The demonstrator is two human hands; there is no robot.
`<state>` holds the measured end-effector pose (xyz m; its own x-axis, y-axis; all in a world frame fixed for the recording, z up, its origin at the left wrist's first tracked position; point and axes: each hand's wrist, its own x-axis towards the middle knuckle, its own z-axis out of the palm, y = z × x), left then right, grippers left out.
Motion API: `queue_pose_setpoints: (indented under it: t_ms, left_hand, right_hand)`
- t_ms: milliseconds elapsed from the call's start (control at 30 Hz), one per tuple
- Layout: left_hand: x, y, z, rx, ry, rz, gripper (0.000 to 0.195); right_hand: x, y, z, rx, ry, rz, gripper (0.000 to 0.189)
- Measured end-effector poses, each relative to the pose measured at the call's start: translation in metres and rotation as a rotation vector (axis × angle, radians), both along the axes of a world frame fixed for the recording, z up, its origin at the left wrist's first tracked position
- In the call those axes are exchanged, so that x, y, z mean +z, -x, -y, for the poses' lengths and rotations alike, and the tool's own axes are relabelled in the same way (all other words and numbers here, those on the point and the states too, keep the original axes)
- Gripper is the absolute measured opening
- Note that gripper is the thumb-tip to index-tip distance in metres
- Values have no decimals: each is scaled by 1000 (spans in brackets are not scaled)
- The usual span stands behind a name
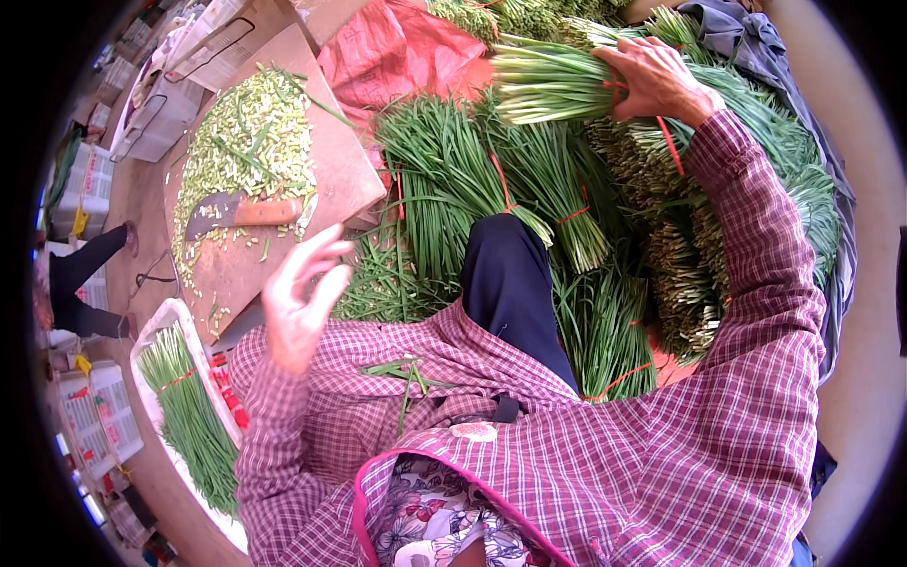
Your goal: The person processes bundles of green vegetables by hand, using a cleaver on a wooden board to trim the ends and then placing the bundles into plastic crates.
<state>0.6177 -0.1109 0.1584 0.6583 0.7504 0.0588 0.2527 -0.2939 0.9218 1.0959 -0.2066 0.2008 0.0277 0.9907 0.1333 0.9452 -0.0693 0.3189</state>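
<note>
My right hand [662,78] grips a bundle of garlic chives [553,83] around its red tie, its pale cut ends pointing left. This bundle is held above a large pile of tied chives [669,248] on my right. My left hand [301,301] is raised near the board's front corner, fingers apart and nothing in it. A cleaver [266,212] with a wooden handle lies flat on the wooden board [340,166], beside a heap of chopped chive ends [244,138]. More tied chive bundles [443,170] lie on the ground around my knee.
A white foam box [230,418] at my left holds a tied chive bundle. Red plastic sheeting [397,53] lies beyond the board. Loose trimmings [390,283] cover the ground by the board. A person's legs [81,283] and several white boxes [96,418] are at far left.
</note>
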Motion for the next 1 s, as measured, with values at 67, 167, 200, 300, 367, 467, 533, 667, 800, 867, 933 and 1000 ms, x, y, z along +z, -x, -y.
queue_pose_setpoints:
  t_ms: [67, 167, 200, 300, 367, 467, 533, 667, 800, 867, 933, 1000]
  left_hand:
    - [-6, -36, 18, -117, 253, 109, 62]
    - [-29, -87, 30, -160, 436, 244, 66]
    - [-20, -103, 35, -221, 498, 309, 66]
    - [-15, -119, 40, -230, 692, 384, 68]
    - [-37, -126, 25, -175, 771, 395, 65]
    - [-42, -150, 22, -100, 880, 490, 64]
    - [-74, -167, 10, -96, 816, 392, 56]
    - [-83, -179, 6, 16, 810, 236, 83]
    - [-94, -194, 2, 63, 753, 241, 85]
    - [-94, -204, 1, 11, 719, 282, 70]
    - [-92, -214, 2, -42, 695, 339, 50]
    - [-86, -218, 7, -37, 643, 289, 41]
  right_hand:
    - [22, 62, -24, 103, -24, -114, 73]
    - [34, 129, -29, 109, 25, -290, 72]
    - [38, 146, -22, 92, 64, -331, 72]
    - [16, 159, -28, 24, 205, -417, 74]
    - [10, 168, -35, -86, 320, -507, 75]
    - [-9, 154, -41, -142, 467, -678, 76]
    - [-43, 130, -42, -229, 406, -776, 72]
    - [-80, 101, -42, -510, 455, -719, 95]
    - [-111, 47, -53, -538, 515, -676, 92]
    - [-105, -4, -71, -569, 345, -620, 91]
    - [-82, -87, -87, -516, 87, -701, 83]
    - [-62, -160, -95, -624, -71, -613, 75]
